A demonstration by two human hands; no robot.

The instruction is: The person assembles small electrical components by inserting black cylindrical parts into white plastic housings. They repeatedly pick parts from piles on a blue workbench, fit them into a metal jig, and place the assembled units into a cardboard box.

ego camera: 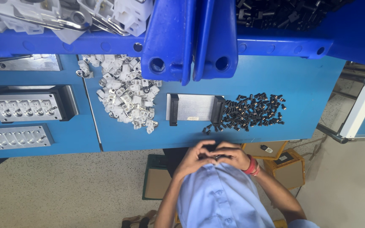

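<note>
Small black part (217,157) was pinched between left hand (193,158) and right hand (233,155), pressed together at 6 o'clock, off the blue table (300,80). Black parts pile (252,112) sat at 3, white housings (125,95) at 10, speckled floor (64,194) below.

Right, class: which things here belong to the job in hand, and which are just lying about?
In use: left hand, right hand, small black part between them; likely the black parts pile, metal fixture.
Lying about: white parts pile, two metal moulds, blue bins, cardboard boxes.
</note>
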